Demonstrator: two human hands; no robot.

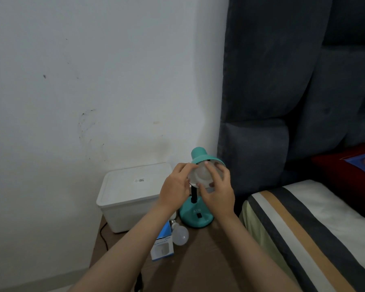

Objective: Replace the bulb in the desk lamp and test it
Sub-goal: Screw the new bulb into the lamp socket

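A: Where is the bulb right now?

B: The bulb (pixel 202 175) sits at the mouth of the teal lamp's shade (pixel 207 159), cupped between both hands. The left hand (pixel 175 186) curls its fingers (pixel 184 167) round the bulb's left edge; the right hand (pixel 218 192) wraps the other side, one fingertip on top and the thumb underneath. Neither hand is slack; both are closed round the glass.

A: Screwed in, or coming out?

B: I cannot tell; the base is hidden inside the shade.

A: How will it handle?

B: My guess is light, smooth and a little slippery, and brittle if squeezed. Better to hold the widest part of the dome with spread fingertips and turn gently, not pinch the neck. The lamp base (pixel 196 218), just below the right wrist, looks light too, so it may twist on the worktop (pixel 198 260) unless one hand steadies the shade.

A: Anything nearby?

B: A second bulb (pixel 180 236) lies loose on the worktop below the left wrist, touching a blue-and-white carton (pixel 162 247); whether the carton holds anything I cannot see. Left of the left-hand fingers stands a white lidded box (pixel 133 192), lid on, contents hidden.
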